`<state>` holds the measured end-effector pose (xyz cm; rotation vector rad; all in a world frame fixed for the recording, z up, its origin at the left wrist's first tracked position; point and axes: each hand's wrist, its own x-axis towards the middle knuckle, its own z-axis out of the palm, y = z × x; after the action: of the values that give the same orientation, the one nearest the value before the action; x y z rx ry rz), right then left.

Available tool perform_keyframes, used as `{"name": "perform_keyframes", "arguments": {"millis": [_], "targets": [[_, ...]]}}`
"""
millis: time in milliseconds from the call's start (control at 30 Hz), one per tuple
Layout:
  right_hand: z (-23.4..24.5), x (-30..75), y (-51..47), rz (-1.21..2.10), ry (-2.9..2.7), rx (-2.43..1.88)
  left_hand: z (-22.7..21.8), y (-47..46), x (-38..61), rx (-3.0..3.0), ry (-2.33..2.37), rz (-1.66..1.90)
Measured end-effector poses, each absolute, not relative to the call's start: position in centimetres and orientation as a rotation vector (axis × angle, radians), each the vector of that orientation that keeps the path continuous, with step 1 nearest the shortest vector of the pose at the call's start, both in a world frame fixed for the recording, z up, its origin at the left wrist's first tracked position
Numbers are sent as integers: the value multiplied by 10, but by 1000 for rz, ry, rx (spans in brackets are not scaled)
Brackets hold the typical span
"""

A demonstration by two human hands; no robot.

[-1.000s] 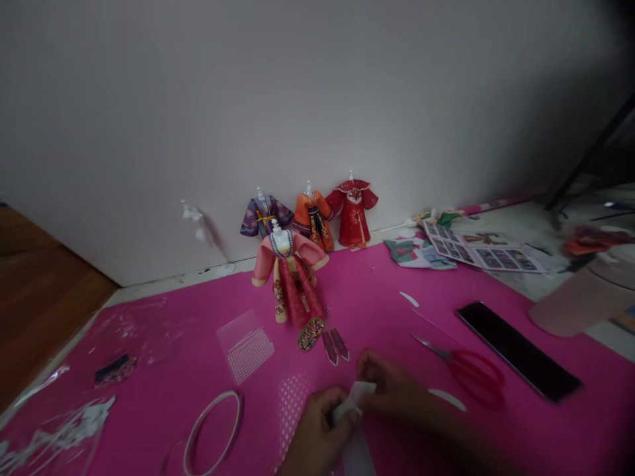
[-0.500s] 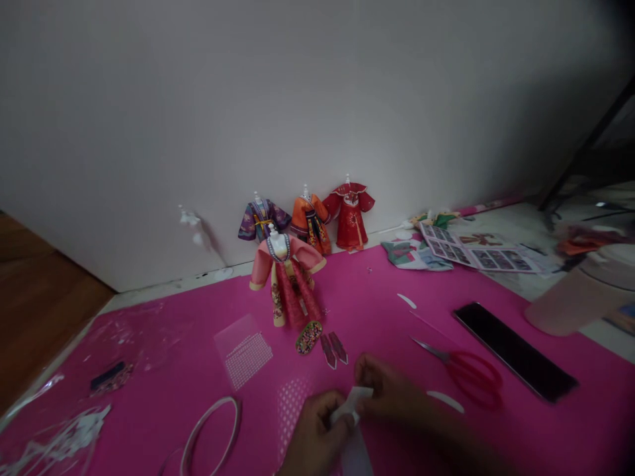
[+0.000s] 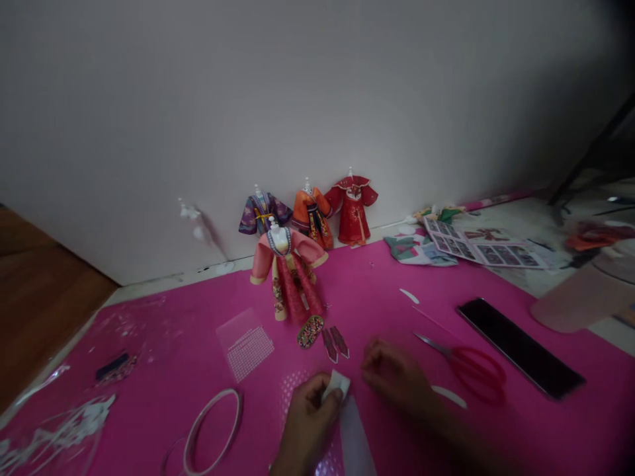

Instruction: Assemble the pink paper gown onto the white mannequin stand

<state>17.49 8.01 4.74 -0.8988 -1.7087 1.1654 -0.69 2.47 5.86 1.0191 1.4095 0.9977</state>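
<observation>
My left hand (image 3: 308, 413) is closed on a small white piece of paper (image 3: 338, 383), pinched between thumb and fingers; its exact kind is hard to make out. To the right, my right hand (image 3: 397, 373) hovers apart from it, fingers loosely curved with the tips apart and nothing visible in them. Under the left hand lies a pale translucent strip (image 3: 356, 439). Just beyond are two dark red pointed pieces (image 3: 336, 344) and an oval beaded piece (image 3: 310, 332). A doll-sized pink and red dress (image 3: 292, 277) stands on a white form behind them.
Red-handled scissors (image 3: 476, 373), a black phone-like slab (image 3: 518, 347) and a translucent cup (image 3: 580, 297) are on the right. A tape ring (image 3: 238, 430), a sheet of small gems (image 3: 251, 354) and plastic wrap (image 3: 133, 330) lie left. More dressed forms (image 3: 354, 211) stand along the wall.
My right hand has let go of the white paper and moved right, away from it. The left hand keeps the paper and has shifted slightly left.
</observation>
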Motion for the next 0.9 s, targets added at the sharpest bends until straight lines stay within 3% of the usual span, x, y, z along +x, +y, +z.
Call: {"name": "perform_keyframes", "arguments": {"millis": [367, 900], "targets": [[51, 168, 70, 1529, -1711, -1113, 63, 26, 0, 988, 1339, 991], [53, 169, 72, 1519, -1740, -1128, 61, 24, -2, 1125, 1352, 927]]}}
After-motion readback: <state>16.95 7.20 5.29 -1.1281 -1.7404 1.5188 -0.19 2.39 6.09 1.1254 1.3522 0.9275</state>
